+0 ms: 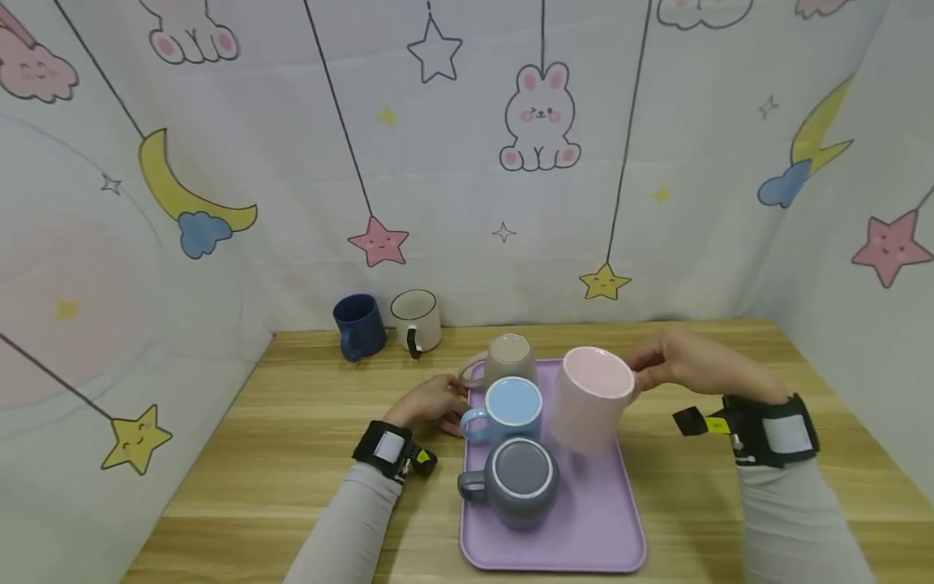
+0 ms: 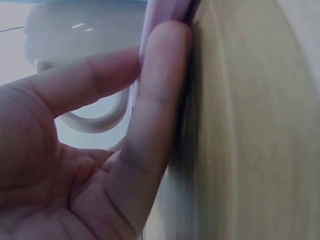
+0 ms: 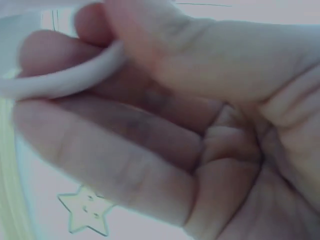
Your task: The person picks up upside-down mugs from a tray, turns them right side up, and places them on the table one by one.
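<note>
My right hand (image 1: pixel 682 367) pinches the handle (image 3: pixel 75 77) of a pink mug (image 1: pixel 589 410), thumb against curled fingers. The mug leans slightly over the right half of a lilac tray (image 1: pixel 598 531), its pale-rimmed round end facing up. At the tray's left edge, my left hand (image 1: pixel 430 403) pinches the rim between thumb and finger, as the left wrist view shows. Three mugs stand upside down along the tray's left side: a beige mug (image 1: pixel 511 361) at the back, a light blue mug (image 1: pixel 514 410) in the middle and a dark grey mug (image 1: pixel 522 483) in front. Their handles point left.
A navy mug (image 1: pixel 361 324) and a white mug (image 1: pixel 417 319) with a black handle stand upright at the back left of the wooden table (image 1: pixel 292 470). Behind the table hangs a printed curtain (image 1: pixel 467 178). More curtain closes off both sides.
</note>
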### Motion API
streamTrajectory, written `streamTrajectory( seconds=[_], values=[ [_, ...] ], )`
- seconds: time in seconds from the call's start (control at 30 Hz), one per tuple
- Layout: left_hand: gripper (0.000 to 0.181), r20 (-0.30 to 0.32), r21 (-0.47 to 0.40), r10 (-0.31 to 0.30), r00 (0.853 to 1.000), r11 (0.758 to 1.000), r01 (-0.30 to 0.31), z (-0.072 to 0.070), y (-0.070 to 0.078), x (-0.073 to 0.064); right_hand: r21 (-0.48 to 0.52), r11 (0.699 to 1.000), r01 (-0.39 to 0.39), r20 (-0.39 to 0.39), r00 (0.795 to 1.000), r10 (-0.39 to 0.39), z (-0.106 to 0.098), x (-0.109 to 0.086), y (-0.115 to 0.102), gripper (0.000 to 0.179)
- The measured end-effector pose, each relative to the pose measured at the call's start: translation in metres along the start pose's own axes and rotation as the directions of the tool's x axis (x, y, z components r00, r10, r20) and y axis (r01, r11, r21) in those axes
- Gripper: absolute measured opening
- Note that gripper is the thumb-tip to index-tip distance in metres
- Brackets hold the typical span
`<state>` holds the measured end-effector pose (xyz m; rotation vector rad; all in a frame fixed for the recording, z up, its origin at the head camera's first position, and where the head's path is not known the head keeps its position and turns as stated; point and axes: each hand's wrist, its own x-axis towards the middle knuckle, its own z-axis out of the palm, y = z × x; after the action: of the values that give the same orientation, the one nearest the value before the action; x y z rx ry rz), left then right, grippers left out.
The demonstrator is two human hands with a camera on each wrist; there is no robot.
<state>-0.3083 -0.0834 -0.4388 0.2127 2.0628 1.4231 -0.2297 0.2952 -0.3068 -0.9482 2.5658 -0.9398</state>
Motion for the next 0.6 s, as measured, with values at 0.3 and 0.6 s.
streamTrajectory(
  seconds=[0.3,0.6],
  values=[
    [0.035,-0.006,-0.002,0.005,1.0,1.0,-0.005,0.001,-0.001,0.001,0.329,0.944,0.025,-0.178,0.983,0.036,0.01,0.015,0.009,0.026],
    [0.034,-0.012,-0.004,0.004,1.0,1.0,-0.004,0.002,0.002,-0.001,0.386,0.918,0.091,-0.297,0.954,0.03,0.021,0.031,0.001,0.027]
  ],
)
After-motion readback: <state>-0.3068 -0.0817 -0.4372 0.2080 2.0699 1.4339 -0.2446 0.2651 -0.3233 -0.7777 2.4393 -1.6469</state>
